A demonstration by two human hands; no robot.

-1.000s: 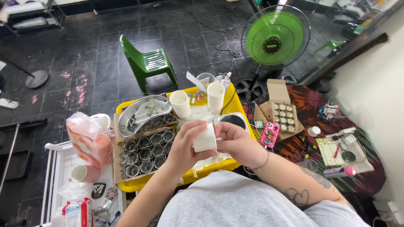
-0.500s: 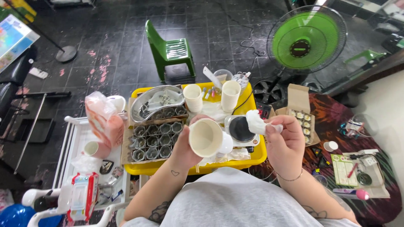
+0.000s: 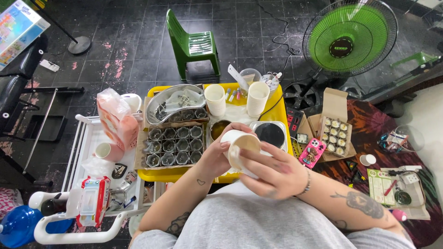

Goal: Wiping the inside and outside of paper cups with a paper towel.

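Cup (image 3: 240, 146): paper, tilted, over yellow tray's (image 3: 177, 174) near edge.
Left hand (image 3: 216, 157): fingers curled round cup.
Right hand (image 3: 272, 173): closed on cup's side.
Advice: steady both grips; keep rim level.
Beyond: pot grid (image 3: 174, 145) on tray, left of cup.

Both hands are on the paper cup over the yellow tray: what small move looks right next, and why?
Probably tilt the paper cup back upright and bring it over the tray of small tins. It lies tipped on its side, mouth facing the camera, with the left hand behind it and the right hand wrapped across its front. The yellow tray is crowded, so free spots to set it down look few.
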